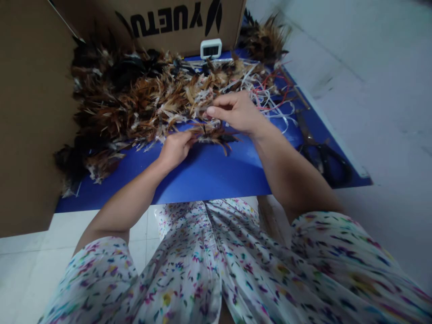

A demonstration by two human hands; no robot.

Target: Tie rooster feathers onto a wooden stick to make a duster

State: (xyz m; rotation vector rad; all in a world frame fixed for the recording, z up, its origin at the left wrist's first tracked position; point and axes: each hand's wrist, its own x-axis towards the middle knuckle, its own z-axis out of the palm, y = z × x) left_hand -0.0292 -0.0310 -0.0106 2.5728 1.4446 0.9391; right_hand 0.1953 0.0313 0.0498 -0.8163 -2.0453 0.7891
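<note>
A small feather bunch [218,135] lies just in from the middle of the near edge of the blue worktop [222,168], in front of the main feather pile [135,101]. The left hand [176,148] pinches its left end between thumb and curled fingers. The right hand [238,110] is just above its right part, thumb and forefinger drawn close together beside some pale fluff; whether anything is caught between them I cannot tell.

The pile, brown with black and whitish tufts, stretches from the left side across toward the far edge. A dark tuft [69,164] sits by the near left corner, and a brown-and-black clump [265,40] lies at the far right corner. White strips [270,101] and red strings [286,92] tangle toward the right edge. Scissors [324,159] with black handles lie near the near right corner. At the far edge stands a cardboard box [185,33], its printed lettering upside down, with a small white display device [211,48] in front. A brown panel [27,117] rises along the left edge.
</note>
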